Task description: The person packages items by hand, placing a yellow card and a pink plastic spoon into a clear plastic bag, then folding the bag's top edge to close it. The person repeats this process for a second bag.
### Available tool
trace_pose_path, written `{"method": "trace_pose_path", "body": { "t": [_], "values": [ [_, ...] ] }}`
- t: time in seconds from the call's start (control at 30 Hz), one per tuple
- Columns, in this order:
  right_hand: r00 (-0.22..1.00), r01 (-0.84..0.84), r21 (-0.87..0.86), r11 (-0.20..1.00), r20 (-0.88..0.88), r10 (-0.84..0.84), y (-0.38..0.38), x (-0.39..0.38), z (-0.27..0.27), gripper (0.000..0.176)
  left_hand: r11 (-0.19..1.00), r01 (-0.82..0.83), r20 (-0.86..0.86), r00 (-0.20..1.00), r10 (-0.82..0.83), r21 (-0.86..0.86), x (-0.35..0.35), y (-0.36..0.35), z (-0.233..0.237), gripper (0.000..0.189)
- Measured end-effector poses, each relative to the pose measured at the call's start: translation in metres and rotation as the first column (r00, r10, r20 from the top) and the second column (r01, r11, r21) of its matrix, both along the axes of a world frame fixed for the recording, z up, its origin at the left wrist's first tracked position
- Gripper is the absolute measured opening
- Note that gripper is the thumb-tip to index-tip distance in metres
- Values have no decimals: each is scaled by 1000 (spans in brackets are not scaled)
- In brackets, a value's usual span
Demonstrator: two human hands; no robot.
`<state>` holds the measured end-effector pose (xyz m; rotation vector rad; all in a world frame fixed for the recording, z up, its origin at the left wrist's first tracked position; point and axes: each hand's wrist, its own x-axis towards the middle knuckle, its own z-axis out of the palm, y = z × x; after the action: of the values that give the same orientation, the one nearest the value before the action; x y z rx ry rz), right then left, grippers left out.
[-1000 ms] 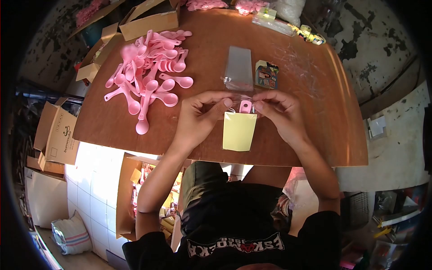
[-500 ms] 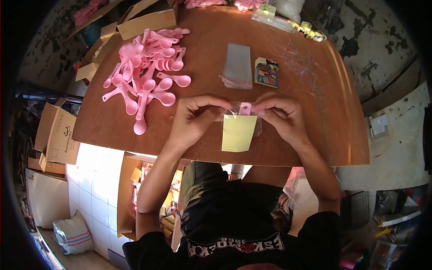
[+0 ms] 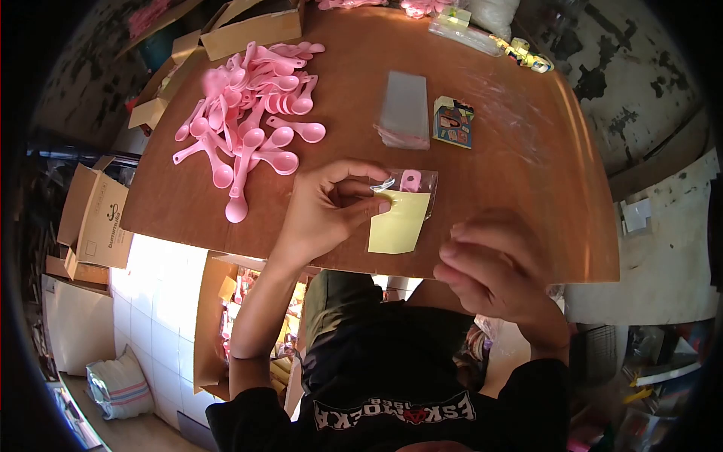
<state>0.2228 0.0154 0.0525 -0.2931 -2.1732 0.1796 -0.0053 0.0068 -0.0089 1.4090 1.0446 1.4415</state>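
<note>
My left hand [image 3: 320, 211] pinches the upper left corner of a clear plastic bag [image 3: 427, 179] at the table's front edge. Inside the bag are a pale yellow card [image 3: 398, 224] and a pink spoon, whose holed handle end [image 3: 410, 181] shows above the card. A thin, whitish, curled strip [image 3: 382, 184] sticks up by my left fingertips. My right hand [image 3: 497, 264] is raised to the right of the bag, apart from it. Its fingers are curled together and slightly blurred; whatever they may hold is hidden.
Many pink measuring spoons [image 3: 252, 105] lie heaped at the left. A stack of clear bags [image 3: 404, 109] and a small printed box [image 3: 453, 123] lie beyond my hands. Plastic scraps [image 3: 508, 113] are at the right, cardboard boxes [image 3: 252, 30] at the back left.
My right hand has let go of the bag's upper right side and moved right and toward my body, its fingers curled. My left hand stays on the bag.
</note>
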Motion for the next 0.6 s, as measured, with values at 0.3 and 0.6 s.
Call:
{"method": "trace_pose_path", "body": {
  "t": [0.3, 0.6],
  "values": [
    [932, 110, 506, 855, -351, 88, -47, -8, 38, 34, 981, 156, -265, 957, -121, 112, -25, -88, 7, 16],
    [985, -86, 189, 978, -132, 112, -66, -9, 48, 36, 850, -76, -183, 983, -24, -521, -127, -160, -144, 27]
  ]
}}
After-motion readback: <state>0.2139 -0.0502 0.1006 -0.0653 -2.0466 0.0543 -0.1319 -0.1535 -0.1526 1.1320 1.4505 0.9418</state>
